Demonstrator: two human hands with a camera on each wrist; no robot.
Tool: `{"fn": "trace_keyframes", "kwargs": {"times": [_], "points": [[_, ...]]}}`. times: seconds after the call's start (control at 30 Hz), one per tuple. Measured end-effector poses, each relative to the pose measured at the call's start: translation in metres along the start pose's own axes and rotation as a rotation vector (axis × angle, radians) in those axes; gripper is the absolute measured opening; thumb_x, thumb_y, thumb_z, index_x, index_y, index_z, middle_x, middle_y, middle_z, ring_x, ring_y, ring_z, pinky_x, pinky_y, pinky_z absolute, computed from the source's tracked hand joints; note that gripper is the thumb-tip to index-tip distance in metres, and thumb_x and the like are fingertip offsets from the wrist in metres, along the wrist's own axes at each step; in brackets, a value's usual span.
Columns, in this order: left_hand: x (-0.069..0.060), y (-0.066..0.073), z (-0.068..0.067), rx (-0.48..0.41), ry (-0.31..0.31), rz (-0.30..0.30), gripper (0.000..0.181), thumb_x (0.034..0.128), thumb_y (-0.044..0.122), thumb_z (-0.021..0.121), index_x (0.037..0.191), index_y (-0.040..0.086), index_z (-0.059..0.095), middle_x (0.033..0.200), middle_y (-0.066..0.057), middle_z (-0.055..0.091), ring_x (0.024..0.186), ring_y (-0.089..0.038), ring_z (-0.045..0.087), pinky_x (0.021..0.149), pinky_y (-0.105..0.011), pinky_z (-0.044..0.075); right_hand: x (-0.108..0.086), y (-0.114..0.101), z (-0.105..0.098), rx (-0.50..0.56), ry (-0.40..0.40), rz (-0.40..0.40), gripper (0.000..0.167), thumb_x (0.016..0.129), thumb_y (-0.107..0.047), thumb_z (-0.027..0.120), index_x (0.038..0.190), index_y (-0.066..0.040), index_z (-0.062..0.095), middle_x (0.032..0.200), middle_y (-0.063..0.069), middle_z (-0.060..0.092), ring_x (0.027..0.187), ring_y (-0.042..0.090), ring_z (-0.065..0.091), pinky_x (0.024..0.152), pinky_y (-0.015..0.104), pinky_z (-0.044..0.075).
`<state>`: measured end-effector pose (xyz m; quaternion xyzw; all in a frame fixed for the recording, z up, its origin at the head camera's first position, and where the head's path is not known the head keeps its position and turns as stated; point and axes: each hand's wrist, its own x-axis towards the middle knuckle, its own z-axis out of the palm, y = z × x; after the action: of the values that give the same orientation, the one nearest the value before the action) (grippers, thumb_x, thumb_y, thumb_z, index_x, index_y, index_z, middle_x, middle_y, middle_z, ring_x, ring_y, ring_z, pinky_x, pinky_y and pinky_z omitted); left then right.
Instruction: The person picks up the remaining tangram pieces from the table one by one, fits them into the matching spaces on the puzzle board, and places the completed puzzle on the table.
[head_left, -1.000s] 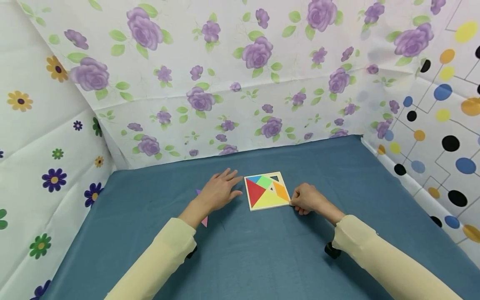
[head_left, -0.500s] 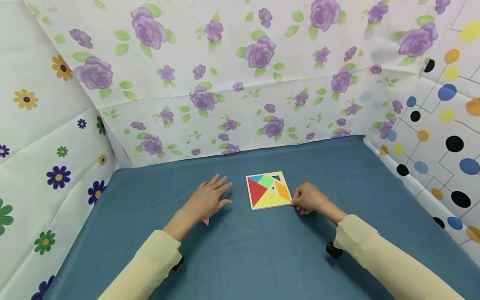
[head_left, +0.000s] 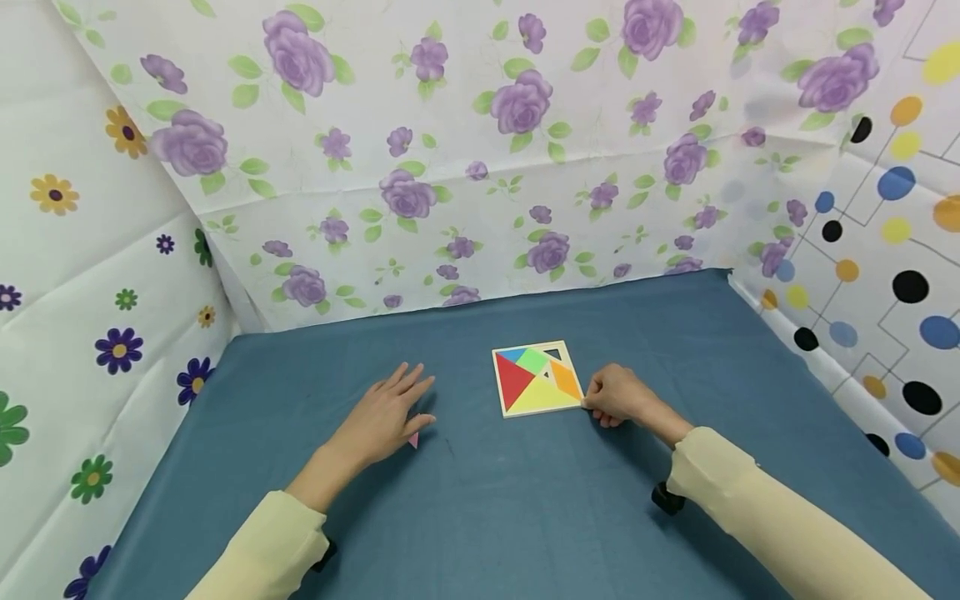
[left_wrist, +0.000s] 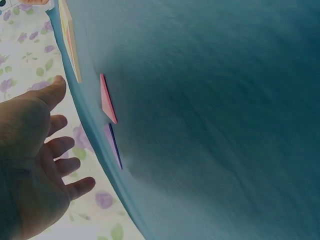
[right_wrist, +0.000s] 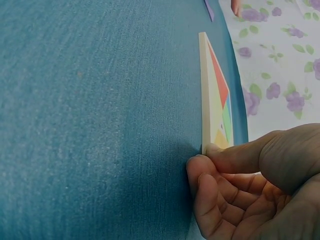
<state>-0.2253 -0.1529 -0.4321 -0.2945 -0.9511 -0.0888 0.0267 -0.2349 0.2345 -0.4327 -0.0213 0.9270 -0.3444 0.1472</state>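
A square wooden tangram board [head_left: 542, 412] lies flat on the cloth, with red, blue, green, yellow and orange pieces in it. Dark cloth shows through a triangular gap at its far right corner, and a smaller gap sits near the middle. My right hand [head_left: 617, 397] pinches the near right corner between thumb and curled index finger; the right wrist view shows the same grip. My left hand [head_left: 381, 421] hovers with spread fingers over a pink triangle [head_left: 414, 440], mostly covered in the head view. The left wrist view shows that pink piece beside a purple piece [left_wrist: 114, 146], both on the cloth.
Blue cloth [head_left: 480, 517] covers the table. A white sheet with purple roses [head_left: 480, 167] hangs along the back edge; patterned sheets stand at the left [head_left: 112, 433] and right [head_left: 877, 275]. A dark wrist camera [head_left: 667, 498] sits under the right sleeve.
My left hand has drawn away from the board, leftward and toward me, passing over the loose pieces with empty fingers. The right hand keeps its pinch on the board's corner; the board stays put.
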Motion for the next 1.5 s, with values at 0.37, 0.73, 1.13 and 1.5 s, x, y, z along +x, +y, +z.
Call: {"fn": "trace_keyframes", "kwargs": {"times": [0.37,0.73,1.13,1.5], "points": [[-0.029,-0.013,-0.005,-0.032,0.029,-0.026,0.071,0.0973,0.033,0.073,0.152,-0.003,0.046,0.158,-0.026,0.041,0.146,-0.049,0.034,0.111,-0.067,0.034,-0.001,0.003,-0.002,0.007,-0.013,-0.027,0.019,0.098,-0.006,0.070,0.079,-0.002,0.072,0.067,0.009,0.064,0.054,0.018,0.063,0.054,0.032,0.056],[-0.039,-0.006,0.002,-0.027,0.129,-0.113,0.050,0.0942,0.028,0.078,0.131,-0.004,0.066,0.130,-0.023,0.063,0.123,-0.042,0.059,0.100,-0.059,0.048,0.000,0.005,0.002,0.004,-0.005,-0.015,0.019,0.098,-0.006,0.070,0.079,-0.002,0.072,0.067,0.009,0.064,0.053,0.017,0.063,0.053,0.032,0.056],[-0.026,0.010,0.005,-0.220,0.149,-0.432,0.023,0.0904,0.016,0.081,0.097,-0.003,0.070,0.089,-0.012,0.063,0.081,-0.026,0.060,0.076,-0.050,0.054,-0.001,0.003,0.001,0.010,-0.007,-0.023,0.019,0.098,-0.006,0.070,0.079,-0.002,0.072,0.067,0.009,0.064,0.053,0.017,0.062,0.052,0.031,0.056],[-0.012,0.018,0.003,-0.337,0.062,-0.578,0.025,0.0871,0.019,0.085,0.078,0.004,0.067,0.076,-0.004,0.058,0.066,-0.018,0.049,0.058,-0.033,0.041,0.000,0.001,0.001,0.005,-0.003,-0.015,0.019,0.098,-0.006,0.070,0.080,-0.002,0.072,0.068,0.010,0.064,0.053,0.017,0.063,0.053,0.031,0.056]]}}
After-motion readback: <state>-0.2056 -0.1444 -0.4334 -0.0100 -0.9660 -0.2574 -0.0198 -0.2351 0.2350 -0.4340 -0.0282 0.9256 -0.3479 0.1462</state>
